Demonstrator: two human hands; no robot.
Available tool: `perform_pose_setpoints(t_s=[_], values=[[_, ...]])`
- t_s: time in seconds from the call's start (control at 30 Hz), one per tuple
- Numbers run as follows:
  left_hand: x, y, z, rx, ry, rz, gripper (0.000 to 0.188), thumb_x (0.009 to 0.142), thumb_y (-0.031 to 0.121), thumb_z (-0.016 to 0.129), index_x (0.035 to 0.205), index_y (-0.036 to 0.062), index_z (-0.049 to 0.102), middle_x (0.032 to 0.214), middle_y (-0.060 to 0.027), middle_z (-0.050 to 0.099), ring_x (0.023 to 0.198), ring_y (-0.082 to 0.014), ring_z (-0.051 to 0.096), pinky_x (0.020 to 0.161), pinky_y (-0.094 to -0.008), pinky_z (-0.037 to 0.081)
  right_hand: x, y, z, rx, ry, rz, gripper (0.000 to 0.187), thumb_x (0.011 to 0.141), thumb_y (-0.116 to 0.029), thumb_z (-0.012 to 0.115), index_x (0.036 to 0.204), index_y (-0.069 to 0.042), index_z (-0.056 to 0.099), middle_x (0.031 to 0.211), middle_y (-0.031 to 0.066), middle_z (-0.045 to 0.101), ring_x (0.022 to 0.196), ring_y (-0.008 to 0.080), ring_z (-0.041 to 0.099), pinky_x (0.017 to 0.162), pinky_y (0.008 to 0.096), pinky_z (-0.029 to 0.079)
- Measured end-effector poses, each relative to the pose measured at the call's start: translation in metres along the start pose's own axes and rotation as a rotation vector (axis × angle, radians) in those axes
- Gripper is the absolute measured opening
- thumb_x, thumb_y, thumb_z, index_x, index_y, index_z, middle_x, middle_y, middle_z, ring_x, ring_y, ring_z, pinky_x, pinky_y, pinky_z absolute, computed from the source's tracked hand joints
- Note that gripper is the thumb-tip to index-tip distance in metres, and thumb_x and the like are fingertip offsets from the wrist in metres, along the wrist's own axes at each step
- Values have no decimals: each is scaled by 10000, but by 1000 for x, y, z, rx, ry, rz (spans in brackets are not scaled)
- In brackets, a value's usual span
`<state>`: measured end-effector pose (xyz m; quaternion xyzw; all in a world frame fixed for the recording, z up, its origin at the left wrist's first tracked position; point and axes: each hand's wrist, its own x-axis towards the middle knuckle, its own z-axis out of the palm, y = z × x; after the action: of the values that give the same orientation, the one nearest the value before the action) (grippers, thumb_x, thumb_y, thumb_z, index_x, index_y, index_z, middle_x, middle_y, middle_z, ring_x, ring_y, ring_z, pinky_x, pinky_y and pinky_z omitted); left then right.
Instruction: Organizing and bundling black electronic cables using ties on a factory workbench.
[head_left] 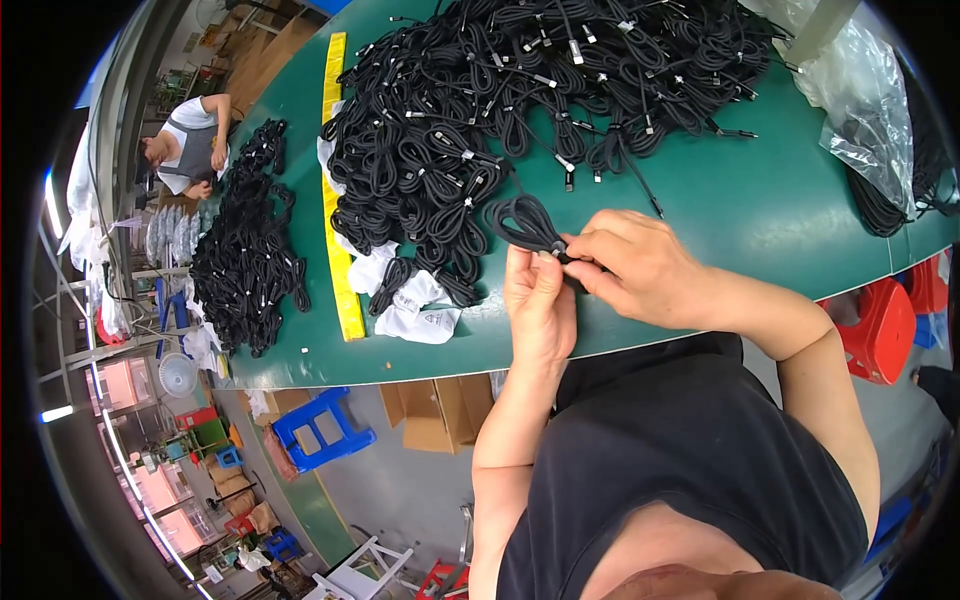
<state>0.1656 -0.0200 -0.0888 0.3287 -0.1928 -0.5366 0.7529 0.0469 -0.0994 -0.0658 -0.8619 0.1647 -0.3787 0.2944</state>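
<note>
A coiled black cable (524,222) is held in front of me over the near edge of the green table (700,200). My left hand (541,300) grips the bundle from below with thumb and fingers. At the bundle's gathered middle, my right hand (632,262) pinches with thumb and forefinger; the small part between those fingertips is mostly hidden. Beyond my hands lies a large heap of coiled black cables (560,80) with metal-tipped plugs. Left of the held coil, more bundles (420,180) spread toward a yellow strip (343,200).
White plastic bags (415,310) lie by the yellow strip. Past it stretches another cable pile (250,240), near a person (190,145) at the table's far left. Clear plastic wrap (865,100) sits at the right. Red stools (875,330), a blue stool (322,428) and cardboard boxes (435,410) stand below.
</note>
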Motion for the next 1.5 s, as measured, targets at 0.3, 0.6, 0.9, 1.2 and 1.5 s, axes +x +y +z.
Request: perform_pose_setpoints(t_s=[0.3, 0.6, 0.9, 1.2, 1.5], values=[[-9, 27, -17, 219, -219, -267, 310, 898, 241, 499, 1051, -28, 506, 808, -160, 578, 541, -153, 519, 449, -228, 404, 35, 20, -36, -98, -241, -273, 290, 774, -244, 632, 963, -29, 581, 899, 112, 556, 843, 275, 563, 743, 356, 426], [-12, 26, -23, 422, -114, -85, 293, 887, 141, 522, 1112, -45, 500, 862, -167, 594, 533, -119, 502, 448, -217, 407, 22, 30, -18, 276, -174, -9, 220, 778, -94, 623, 970, -7, 559, 810, 95, 584, 652, 209, 579, 553, 290, 467], [-12, 2, -24, -287, 12, -98, 432, 860, 297, 549, 1135, -30, 488, 1118, -140, 529, 901, -214, 559, 795, -348, 475, 5, 9, -16, 60, -127, -221, 328, 732, -41, 625, 1055, -66, 567, 940, 113, 555, 730, 267, 546, 634, 309, 461], [-17, 10, -27, 175, -82, -1, 361, 821, 154, 626, 1113, -15, 498, 1031, -131, 562, 903, -173, 542, 809, -305, 446, -9, -3, -32, 230, -418, 96, 361, 748, -48, 594, 1095, -32, 497, 858, 108, 540, 763, 289, 552, 650, 369, 465], [-17, -17, -18, 113, 64, -46, 258, 844, 12, 553, 1098, -14, 518, 972, -89, 590, 861, -142, 558, 789, -263, 453, -11, -13, -7, -170, -61, -103, 141, 699, -70, 643, 773, -27, 531, 714, 73, 489, 631, 210, 545, 483, 307, 445]])
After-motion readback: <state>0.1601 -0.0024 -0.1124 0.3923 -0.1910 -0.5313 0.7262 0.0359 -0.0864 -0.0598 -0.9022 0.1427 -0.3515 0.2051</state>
